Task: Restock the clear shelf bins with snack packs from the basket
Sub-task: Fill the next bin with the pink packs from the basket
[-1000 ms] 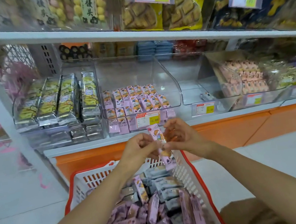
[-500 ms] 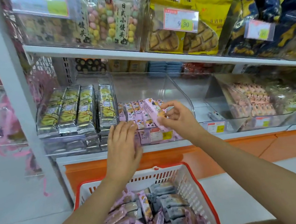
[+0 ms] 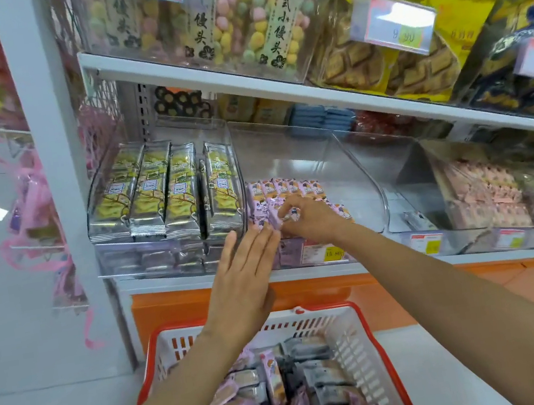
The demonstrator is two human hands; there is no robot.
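Clear plastic forms the middle shelf bin [image 3: 359, 181], where the right hand [image 3: 310, 220] reaches over the near lip. Its thumb and fingers [image 3: 288, 206] are clamped on one purple snack pack [image 3: 277, 223], held low over the rows of purple packs [image 3: 287, 187] lying in that bin. The hand covers most of those rows, so only the far ends of about five show and no full count is possible. The left hand [image 3: 242, 275] is flat, with fingers straight and close together. Its tips sit at the bin's near left corner, just beside the held pack; whether they touch it cannot be told. A price label [image 3: 330, 253] on the bin front is partly hidden by the right wrist. In the bin to the left stand four columns of yellow-and-silver packs [image 3: 149, 192], with lower layers blurred behind the plastic. Near the viewer, one red-rimmed white basket [image 3: 362, 313] is cut off by the bottom edge. Both forearms cross it, and its heap of purple and grey packs [image 3: 307, 387] is too jumbled to count.
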